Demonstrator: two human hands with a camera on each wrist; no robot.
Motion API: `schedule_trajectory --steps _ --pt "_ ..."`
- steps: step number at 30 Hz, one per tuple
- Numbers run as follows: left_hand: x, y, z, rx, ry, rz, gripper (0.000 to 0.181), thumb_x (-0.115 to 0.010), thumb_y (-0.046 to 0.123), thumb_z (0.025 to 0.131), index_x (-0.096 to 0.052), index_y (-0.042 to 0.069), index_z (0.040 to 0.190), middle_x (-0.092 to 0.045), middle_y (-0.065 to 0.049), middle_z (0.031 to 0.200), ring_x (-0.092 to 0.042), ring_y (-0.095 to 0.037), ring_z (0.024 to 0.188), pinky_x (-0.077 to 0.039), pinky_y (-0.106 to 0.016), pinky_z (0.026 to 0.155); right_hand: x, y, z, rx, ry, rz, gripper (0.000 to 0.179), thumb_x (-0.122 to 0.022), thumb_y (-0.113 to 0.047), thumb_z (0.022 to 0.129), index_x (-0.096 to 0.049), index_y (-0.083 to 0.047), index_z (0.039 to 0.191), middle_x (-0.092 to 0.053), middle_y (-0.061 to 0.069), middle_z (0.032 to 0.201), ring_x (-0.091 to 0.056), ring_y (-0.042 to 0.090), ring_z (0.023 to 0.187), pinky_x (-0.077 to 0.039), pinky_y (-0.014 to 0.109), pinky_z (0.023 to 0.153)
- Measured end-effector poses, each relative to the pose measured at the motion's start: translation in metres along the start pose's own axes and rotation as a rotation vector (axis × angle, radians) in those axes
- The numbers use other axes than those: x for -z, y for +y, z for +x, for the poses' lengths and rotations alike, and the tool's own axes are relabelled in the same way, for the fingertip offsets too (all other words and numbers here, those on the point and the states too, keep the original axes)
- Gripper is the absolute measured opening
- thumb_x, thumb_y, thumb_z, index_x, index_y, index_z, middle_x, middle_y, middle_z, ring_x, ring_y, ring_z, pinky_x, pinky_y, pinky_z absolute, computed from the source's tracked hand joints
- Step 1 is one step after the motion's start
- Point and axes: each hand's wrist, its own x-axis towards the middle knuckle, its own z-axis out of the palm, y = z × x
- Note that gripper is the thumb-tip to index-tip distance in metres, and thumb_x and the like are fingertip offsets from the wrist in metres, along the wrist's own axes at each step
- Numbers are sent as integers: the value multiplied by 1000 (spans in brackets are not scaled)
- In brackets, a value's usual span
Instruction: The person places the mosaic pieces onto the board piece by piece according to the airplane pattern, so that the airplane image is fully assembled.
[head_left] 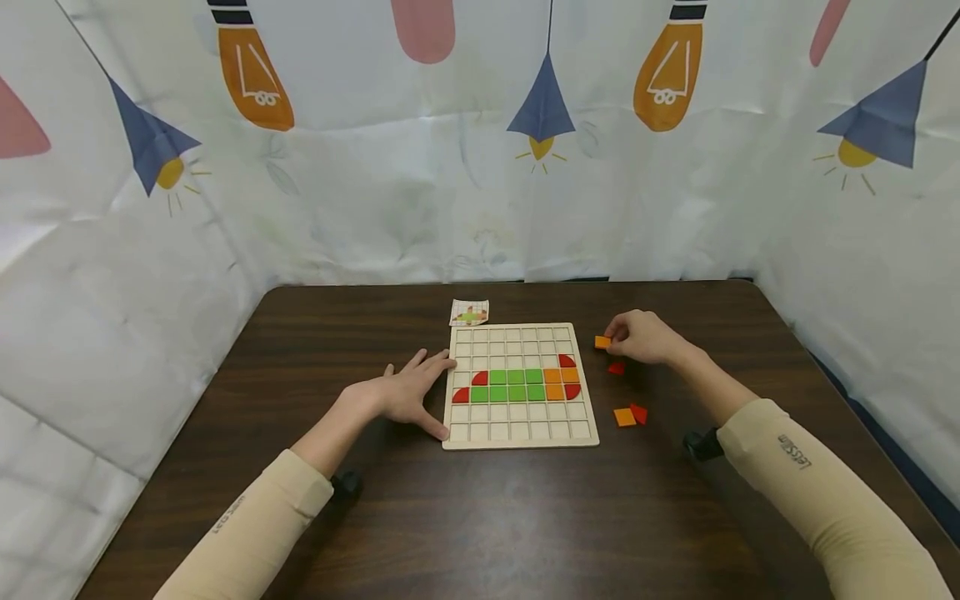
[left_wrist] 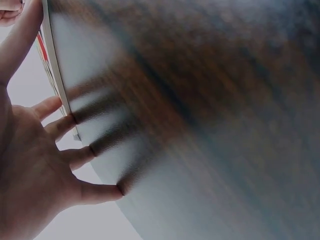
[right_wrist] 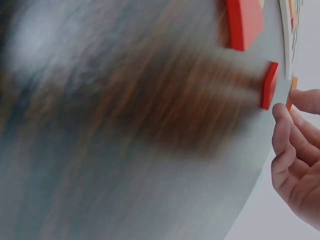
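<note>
A pale wooden grid board (head_left: 517,432) lies on the table, with green squares (head_left: 516,385), orange squares (head_left: 553,383) and red rounded pieces (head_left: 480,379) set in its middle rows. My left hand (head_left: 408,392) has its fingers spread and touches the board's left edge with thumb and fingertips. To the right of the board, my right hand (head_left: 643,337) pinches an orange square tile (head_left: 602,342) between thumb and finger. Close below that hand lies a red piece (head_left: 617,368). In the right wrist view the pinched orange tile (right_wrist: 292,93) shows edge-on.
A small picture card (head_left: 469,313) sits behind the board's upper left corner. Another orange square (head_left: 625,417) and a red piece (head_left: 639,414) lie right of the board. The dark wooden table (head_left: 517,525) meets a printed cloth curtain (head_left: 450,208) at the back.
</note>
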Motion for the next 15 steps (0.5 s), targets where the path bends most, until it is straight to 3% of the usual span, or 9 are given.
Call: schedule_trajectory --steps 15 --pt "-1 1 1 9 -5 17 118 -86 59 77 -20 16 165 -2 -8 172 5 -38 156 -5 -79 110 -9 -32 6 70 46 36 22 -73 -7 94 -72 4 113 -71 9 96 -65 24 86 -56 45 82"
